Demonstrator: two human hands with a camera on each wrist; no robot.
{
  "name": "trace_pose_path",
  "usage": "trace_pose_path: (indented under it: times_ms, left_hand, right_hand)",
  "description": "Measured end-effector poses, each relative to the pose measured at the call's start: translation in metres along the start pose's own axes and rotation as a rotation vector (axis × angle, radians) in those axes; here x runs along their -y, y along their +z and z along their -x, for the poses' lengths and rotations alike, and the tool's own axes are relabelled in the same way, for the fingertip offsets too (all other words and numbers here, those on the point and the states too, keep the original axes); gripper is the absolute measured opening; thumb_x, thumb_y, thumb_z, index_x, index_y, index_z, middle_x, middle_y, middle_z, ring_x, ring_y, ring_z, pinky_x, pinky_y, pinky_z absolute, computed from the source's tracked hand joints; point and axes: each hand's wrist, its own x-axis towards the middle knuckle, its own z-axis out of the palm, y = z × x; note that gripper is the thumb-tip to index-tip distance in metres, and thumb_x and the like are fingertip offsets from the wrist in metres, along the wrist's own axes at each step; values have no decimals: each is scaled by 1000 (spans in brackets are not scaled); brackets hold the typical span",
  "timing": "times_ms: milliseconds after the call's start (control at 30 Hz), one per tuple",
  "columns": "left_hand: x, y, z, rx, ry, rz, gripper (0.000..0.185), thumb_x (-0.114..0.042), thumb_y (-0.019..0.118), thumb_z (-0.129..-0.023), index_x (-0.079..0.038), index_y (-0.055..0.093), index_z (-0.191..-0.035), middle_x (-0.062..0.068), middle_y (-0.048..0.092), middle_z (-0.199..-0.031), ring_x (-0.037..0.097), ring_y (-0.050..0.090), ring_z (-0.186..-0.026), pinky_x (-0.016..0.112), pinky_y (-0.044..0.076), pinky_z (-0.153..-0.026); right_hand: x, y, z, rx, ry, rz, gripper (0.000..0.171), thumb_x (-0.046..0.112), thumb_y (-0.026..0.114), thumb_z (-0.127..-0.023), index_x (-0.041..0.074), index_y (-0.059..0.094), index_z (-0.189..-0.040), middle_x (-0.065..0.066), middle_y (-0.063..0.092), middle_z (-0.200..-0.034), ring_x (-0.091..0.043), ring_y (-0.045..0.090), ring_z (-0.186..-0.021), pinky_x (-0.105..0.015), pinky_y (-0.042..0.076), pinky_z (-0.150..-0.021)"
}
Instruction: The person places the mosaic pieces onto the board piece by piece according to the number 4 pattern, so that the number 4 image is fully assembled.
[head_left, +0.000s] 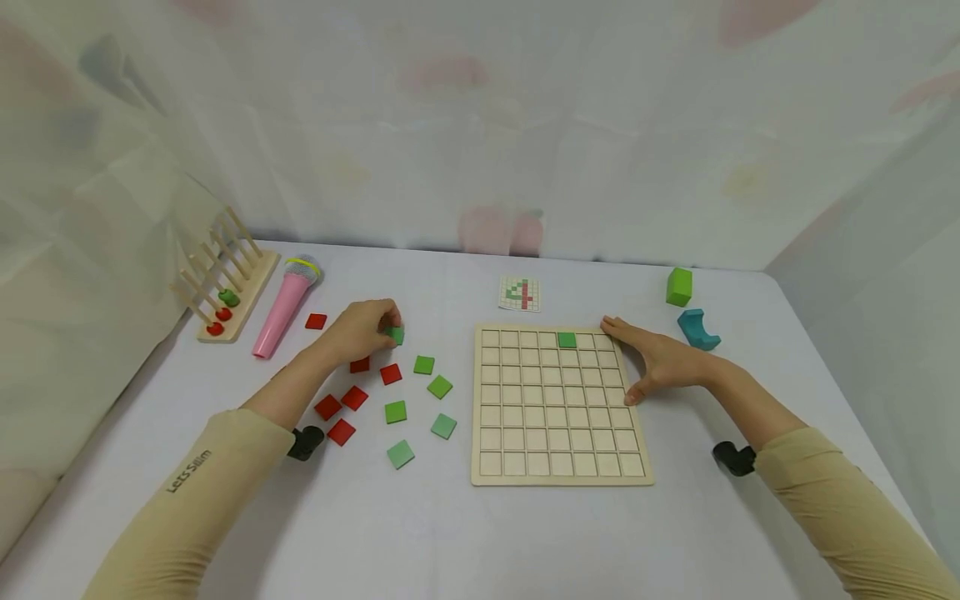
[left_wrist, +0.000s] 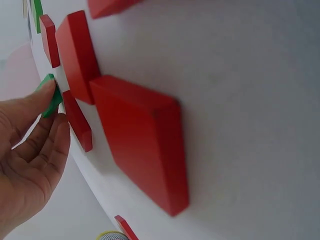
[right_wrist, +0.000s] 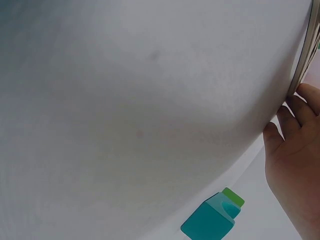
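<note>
My left hand point(head_left: 362, 330) pinches a green square tile point(head_left: 396, 335) between thumb and fingers, left of the board; the left wrist view shows the same green tile point(left_wrist: 51, 97) at the fingertips, close by red tiles point(left_wrist: 137, 137). My right hand point(head_left: 663, 360) lies along the right edge of the wooden grid board point(head_left: 562, 481), thumb and fingertips at its rim, fingers extended. One green tile point(head_left: 567, 340) sits in a top-row cell of the board. Loose red tiles point(head_left: 341, 432) and green tiles point(head_left: 396, 412) lie between the left forearm and the board.
A small pattern card point(head_left: 520, 294) lies behind the board. At the back left are a pink toy microphone point(head_left: 282, 312) and a peg stand point(head_left: 252, 287) with small red and green pieces. A green block point(head_left: 679, 287) and a teal arch block point(head_left: 697, 330) are at the back right.
</note>
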Motion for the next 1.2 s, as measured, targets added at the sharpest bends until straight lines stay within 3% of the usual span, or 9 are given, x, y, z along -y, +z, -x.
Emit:
trace_pose_path:
  times_ms: [267, 467, 667, 967, 1200]
  left_hand:
    - [-5, 2, -2, -45, 8, 23, 11, -4, 66, -91, -5, 59, -98, 14, 66, -98, 26, 57, -92, 35, 49, -82]
    - [-18, 2, -6, -67, 17, 59, 13, -7, 68, -91, -5, 59, -100, 15, 67, -100, 25, 58, -87, 30, 47, -74]
    - [-35, 4, -11, -84, 21, 111, 15, -10, 68, -92, -6, 61, -105, 13, 69, -103, 25, 64, -88, 29, 48, -75]
    - [-62, 20, -22, -74, 16, 166, 14, -10, 70, -90, -6, 64, -102, 11, 70, -101, 23, 67, -89, 28, 51, -76]
    - [-89, 37, -31, -57, 74, 160, 13, -12, 74, -88, -7, 66, -98, 9, 72, -97, 20, 64, -86, 26, 49, -73]
  right_hand:
    - [1, 0, 0, -2, 0, -1, 128, 46, 89, -62, 9, 14, -159, -15, 6, -168, -41, 4, -155, -64, 12, -121]
    - [1, 0, 1, -2, 3, 10, 128, 47, 88, -62, 9, 14, -159, -16, 6, -168, -41, 5, -155, -64, 13, -121]
    - [2, 0, 1, 0, 11, 17, 128, 46, 88, -62, 10, 13, -159, -15, 6, -168, -41, 5, -155, -64, 12, -121]
    - [2, 0, 0, 6, 15, 10, 128, 47, 88, -62, 9, 13, -159, -16, 6, -168, -41, 5, -155, -64, 12, -121]
    - [2, -1, 1, 1, 13, 15, 128, 47, 88, -62, 9, 14, -159, -15, 6, -168, -41, 5, -155, -64, 13, -121]
